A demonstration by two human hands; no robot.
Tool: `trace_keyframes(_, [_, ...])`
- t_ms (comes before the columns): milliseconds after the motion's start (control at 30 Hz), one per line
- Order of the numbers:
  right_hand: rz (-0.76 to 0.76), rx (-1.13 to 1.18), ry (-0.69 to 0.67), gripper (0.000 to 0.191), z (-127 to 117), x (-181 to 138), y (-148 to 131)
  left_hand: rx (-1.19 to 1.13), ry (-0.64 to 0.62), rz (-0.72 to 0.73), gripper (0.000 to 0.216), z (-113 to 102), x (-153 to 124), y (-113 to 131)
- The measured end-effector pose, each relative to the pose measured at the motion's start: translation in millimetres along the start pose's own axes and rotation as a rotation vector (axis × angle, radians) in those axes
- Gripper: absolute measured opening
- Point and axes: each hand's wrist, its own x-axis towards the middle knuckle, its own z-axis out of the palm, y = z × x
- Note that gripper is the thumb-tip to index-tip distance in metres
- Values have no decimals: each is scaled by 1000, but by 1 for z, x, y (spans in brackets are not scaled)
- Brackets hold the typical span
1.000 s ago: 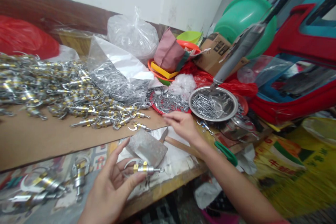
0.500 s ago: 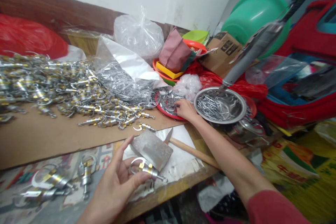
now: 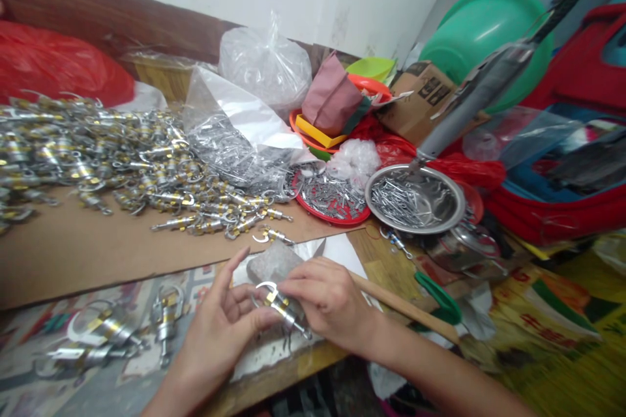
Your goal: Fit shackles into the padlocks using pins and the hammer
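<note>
My left hand (image 3: 215, 326) grips a small metal hook fitting (image 3: 283, 310), silver with brass-coloured bits and a curved hook, between thumb and fingers. Against its upper side, my right hand (image 3: 335, 303) has its fingertips pinched together; what they hold, if anything, is hidden. Under both hands sits a grey metal block (image 3: 274, 262) on white paper, partly covered by the right hand. A pointed blade (image 3: 320, 247) shows behind the right hand, and a wooden handle (image 3: 401, 305) runs out to its right. Several like fittings (image 3: 110, 329) lie left of my left hand.
A large heap of hook fittings (image 3: 88, 150) covers the cardboard (image 3: 122, 241). Behind stand a red plate (image 3: 337, 216) of small metal pieces and a steel bowl (image 3: 457, 212) of metal pins. A grey tool (image 3: 469, 94) slants over the bowl. Green scissor-like handles (image 3: 440, 296) lie right.
My right hand has come back from the red plate to the fitting in my left hand, its fingertips now against it. The left hand keeps its grip, nearly in place.
</note>
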Motion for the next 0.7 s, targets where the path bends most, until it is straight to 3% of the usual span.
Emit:
trace_keyframes(233, [17,-250,-130,23,-1,-1,-15,-4,10,22,91,0,1,-2])
trace_keyframes(467, [145,-212,-173,27,4,-16,-36,4,26,9,89,0,1,-1])
trace_keyframes(600, [228,-77,-98,35,-3,-23,-20,13,28,-7,89,0,0,0])
trace_keyframes(700, [386,-198,6,35,-17,-39,11,18,26,-3,89,0,1,-1])
